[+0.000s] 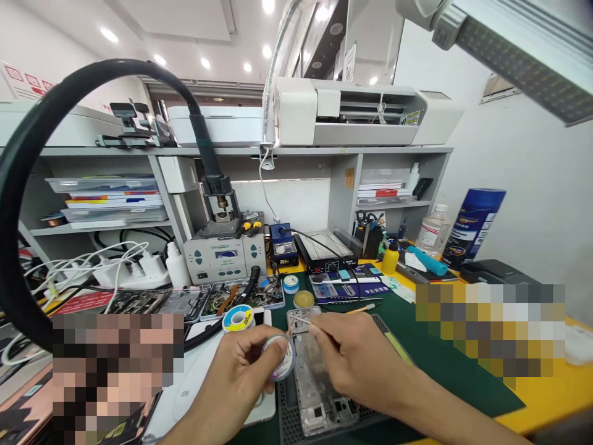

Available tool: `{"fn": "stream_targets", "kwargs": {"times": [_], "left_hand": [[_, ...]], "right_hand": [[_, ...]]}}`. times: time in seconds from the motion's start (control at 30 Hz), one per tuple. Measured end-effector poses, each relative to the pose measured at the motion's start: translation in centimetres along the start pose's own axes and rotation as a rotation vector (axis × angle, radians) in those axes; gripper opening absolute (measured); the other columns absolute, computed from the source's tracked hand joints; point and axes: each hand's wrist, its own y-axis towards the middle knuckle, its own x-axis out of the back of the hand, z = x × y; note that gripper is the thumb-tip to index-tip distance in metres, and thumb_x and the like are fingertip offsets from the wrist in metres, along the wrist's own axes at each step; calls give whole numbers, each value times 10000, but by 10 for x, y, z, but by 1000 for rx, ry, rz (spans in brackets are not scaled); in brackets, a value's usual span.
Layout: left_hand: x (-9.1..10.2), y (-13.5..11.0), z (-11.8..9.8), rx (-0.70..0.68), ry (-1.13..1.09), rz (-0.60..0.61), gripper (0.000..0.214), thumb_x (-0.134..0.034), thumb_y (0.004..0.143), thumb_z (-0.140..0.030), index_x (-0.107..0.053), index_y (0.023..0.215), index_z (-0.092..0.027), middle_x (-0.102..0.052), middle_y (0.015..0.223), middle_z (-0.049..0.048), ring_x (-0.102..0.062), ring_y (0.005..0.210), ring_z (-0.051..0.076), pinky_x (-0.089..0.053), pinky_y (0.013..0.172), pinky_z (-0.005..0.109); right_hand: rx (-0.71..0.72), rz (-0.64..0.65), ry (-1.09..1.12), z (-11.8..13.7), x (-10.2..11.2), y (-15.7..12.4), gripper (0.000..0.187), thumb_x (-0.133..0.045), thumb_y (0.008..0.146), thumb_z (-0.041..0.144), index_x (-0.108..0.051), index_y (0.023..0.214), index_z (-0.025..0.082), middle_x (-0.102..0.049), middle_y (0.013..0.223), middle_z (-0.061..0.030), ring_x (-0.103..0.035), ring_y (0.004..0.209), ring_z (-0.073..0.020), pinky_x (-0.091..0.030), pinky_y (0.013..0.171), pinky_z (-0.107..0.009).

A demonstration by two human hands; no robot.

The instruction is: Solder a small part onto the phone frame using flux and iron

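Observation:
My left hand pinches a small round disc-shaped container with a pale label, thumb on top; whether it is a tin or a spool I cannot tell. In the fingers of my right hand is a thin whitish stick, its tip over the top end of a bare phone frame. That silvery frame lies on a dark perforated mat, partly hidden under my right hand. Behind the knuckles shows an orange-handled stick with a pale tip.
A blue and yellow spool and an amber round tub stand just beyond my hands. Farther back are a rework station and a hot plate. A thick black hose arches at left. White phones lie beside my left hand.

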Motion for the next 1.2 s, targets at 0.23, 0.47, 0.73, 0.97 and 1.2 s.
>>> {"fn": "stream_targets", "kwargs": {"times": [0.23,0.47,0.73,0.97,1.2], "left_hand": [[3,-3,-6,-7,3,-43,475,-626,890,-610,-710,820,-148,-521,609,-15,-481,496,90,-356,463,173],[4,-4,-8,22,31,-70,470,-612,902,-594,-704,813,-141,-512,603,-9,-477,510,97,-341,475,184],[2,-6,-11,0,48,-69,468,-614,898,-595,-666,735,-159,-531,634,6,-480,540,106,-400,494,176],[1,-5,-11,-33,43,-40,491,-581,920,-610,-645,735,-160,-507,648,12,-471,579,123,-462,519,181],[2,-3,-4,-44,41,-16,477,-576,935,-596,-655,755,-162,-490,639,5,-478,554,120,-438,499,186]], "right_hand": [[-48,236,88,2,14,14,283,-482,949,358,-614,765,187,-370,533,67,-267,432,-115,-239,436,-248],[-51,197,150,3,7,15,284,-507,937,371,-549,713,202,-373,574,56,-276,499,-124,-256,480,-249],[-48,61,176,1,-3,13,273,-600,898,362,-471,714,208,-362,676,40,-278,588,-123,-239,510,-231],[-97,350,215,-4,10,16,339,-448,959,353,-663,772,170,-388,447,73,-239,333,-103,-261,365,-248],[-2,-3,145,-1,-5,11,328,-630,899,354,-436,678,208,-358,667,38,-244,608,-132,-245,538,-251]]}}
